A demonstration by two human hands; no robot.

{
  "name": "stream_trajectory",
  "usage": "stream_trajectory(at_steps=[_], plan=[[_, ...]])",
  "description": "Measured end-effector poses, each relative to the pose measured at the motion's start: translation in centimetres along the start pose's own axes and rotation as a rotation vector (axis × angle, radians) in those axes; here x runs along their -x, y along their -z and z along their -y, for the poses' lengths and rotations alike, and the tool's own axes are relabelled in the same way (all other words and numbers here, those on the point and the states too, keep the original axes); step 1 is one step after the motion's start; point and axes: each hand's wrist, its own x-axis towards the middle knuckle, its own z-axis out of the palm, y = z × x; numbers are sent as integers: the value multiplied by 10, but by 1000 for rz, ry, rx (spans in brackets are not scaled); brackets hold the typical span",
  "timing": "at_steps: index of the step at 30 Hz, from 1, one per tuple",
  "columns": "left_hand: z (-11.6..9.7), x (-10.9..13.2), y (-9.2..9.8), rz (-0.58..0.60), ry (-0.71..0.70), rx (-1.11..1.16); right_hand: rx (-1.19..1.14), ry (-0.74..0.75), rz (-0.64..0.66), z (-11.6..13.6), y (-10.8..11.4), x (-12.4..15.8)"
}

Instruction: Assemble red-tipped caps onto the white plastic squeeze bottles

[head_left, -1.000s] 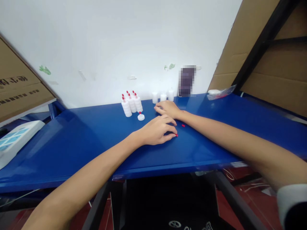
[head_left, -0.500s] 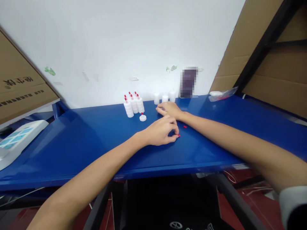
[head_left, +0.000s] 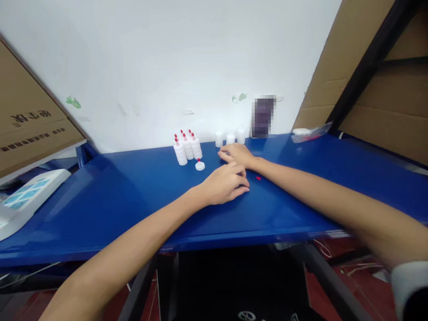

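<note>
My left hand [head_left: 225, 183] rests low over the blue table, its fingers curled and the thumb and index tips close together; what they hold, if anything, is hidden. Just behind it, my right hand [head_left: 238, 156] lies on the tabletop with fingers apart, in front of three white bottles without visible red tips [head_left: 230, 139]. One small red cap [head_left: 258, 178] lies to the right of my left fingertips. Several white bottles with red tips [head_left: 187, 149] stand grouped at the left, and a white lid with a red tip [head_left: 199, 166] is in front of them.
A dark, pixelated upright object [head_left: 262, 117] leans on the wall. A clear plastic bag [head_left: 312, 133] lies on the blue table [head_left: 117, 196] at the back right. At the far left is a white device with blue panels [head_left: 30, 196], beside a cardboard sheet [head_left: 30, 120].
The red piece seen at my left fingertips is no longer visible. Both hands hold nearly the same place, and the whole view has shifted slightly.
</note>
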Motion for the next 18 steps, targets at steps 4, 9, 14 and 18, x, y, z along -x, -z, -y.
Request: stream_trajectory(at_steps=[4, 9, 14, 18], plan=[[12, 2, 2, -69, 16, -20, -58, 16, -17, -3, -1, 0], [41, 11, 7, -310, 331, 80, -479, 45, -98, -10, -1, 0], [63, 22, 6, -410, 520, 135, -601, 50, -54, -3, 2, -2], [66, 22, 4, -413, 471, 70, -617, 124, -4, 5, -1, -4]])
